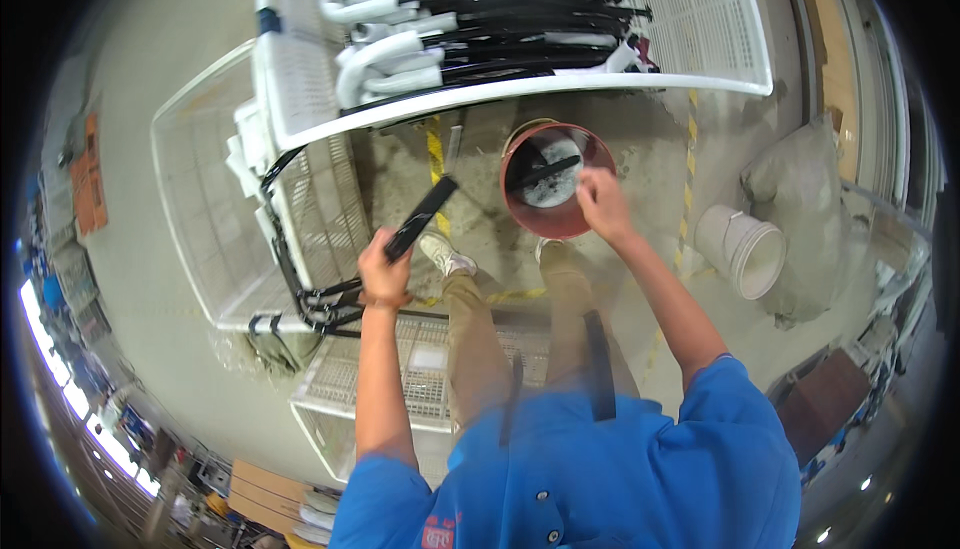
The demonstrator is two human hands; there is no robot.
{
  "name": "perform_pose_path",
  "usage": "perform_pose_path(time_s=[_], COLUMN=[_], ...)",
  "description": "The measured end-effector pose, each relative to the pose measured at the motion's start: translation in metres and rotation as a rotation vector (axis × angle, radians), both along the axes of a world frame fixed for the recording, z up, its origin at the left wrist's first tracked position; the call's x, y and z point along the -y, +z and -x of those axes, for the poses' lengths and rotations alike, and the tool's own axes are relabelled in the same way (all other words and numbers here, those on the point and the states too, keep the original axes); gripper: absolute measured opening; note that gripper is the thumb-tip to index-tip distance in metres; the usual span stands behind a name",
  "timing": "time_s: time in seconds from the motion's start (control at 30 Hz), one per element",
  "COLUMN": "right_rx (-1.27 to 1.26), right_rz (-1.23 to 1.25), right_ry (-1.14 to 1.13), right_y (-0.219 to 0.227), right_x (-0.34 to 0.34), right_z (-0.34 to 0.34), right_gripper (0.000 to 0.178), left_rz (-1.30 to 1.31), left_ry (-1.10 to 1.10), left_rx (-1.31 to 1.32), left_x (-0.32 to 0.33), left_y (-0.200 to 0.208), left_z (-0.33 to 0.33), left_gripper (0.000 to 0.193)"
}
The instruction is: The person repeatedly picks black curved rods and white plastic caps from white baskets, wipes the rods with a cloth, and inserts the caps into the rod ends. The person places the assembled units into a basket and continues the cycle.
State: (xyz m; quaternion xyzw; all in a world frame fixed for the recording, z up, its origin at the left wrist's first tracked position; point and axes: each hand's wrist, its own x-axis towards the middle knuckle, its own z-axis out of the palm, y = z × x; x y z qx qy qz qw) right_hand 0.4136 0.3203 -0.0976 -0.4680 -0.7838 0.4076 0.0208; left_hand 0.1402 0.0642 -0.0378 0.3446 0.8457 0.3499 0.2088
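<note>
Grey concrete floor (130, 299), marked with yellow-and-black tape (689, 149), spread beneath the work, bending toward the rim of the view. Orange items (90, 179) lay far off to the left of both hands. Between them and the left grip stood a white mesh crate (320, 204), its wall near the left hand.

Next came the left hand (383, 264), its fingers closed round the lower end of a black piece (422, 217), long and straight, whose free end slanted up and right toward the bucket. Beyond both hands, a large white crate (700, 9) held rows of black-and-white tubes (390, 49).

Right of the left grip and just beside the right one stood the reddish bucket (545, 222), with something whitish inside and a second black piece (550, 171) lying across it. The right hand (603, 201) hung over the bucket's right side, fingers bent and blurred; whether they pinched anything could not be told. Farther right of that hand lay a tipped white bucket (740, 249) and a grey sack (800, 209).

The step in hand seemed to be handling the black pieces at the bucket; a next move called for a steady left hold and a sure right-hand pinch on the second piece's near end.
</note>
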Motion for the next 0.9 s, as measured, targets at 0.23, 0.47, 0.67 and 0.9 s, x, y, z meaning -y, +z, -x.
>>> perform_pose_path(time_s=[0.23,0.47,0.67,0.9], right_rx=[0.476,0.725,0.156,-0.034], right_rz=[-0.062,0.41,0.76,1.236], right_ry=[0.526,-0.858,-1.198,-0.963], right_y=[-0.304,-0.494,-0.524,-0.309], right_x=[0.027,0.047,0.057,0.0], right_z=[-0.048,0.022,-0.016,-0.051], right_gripper=[0.03,0.056,0.027,0.017], left_rz=[-0.055,-0.225,-0.299,-0.29], left_ry=[0.634,0.415,0.574,0.546], left_rx=[0.416,0.162,0.157,0.332], left_x=[0.064,0.052,0.039,0.054], left_y=[-0.059,-0.074,-0.078,-0.082], left_z=[-0.016,-0.02,-0.017,-0.016], left_gripper=[0.015,0.061,0.065,0.028])
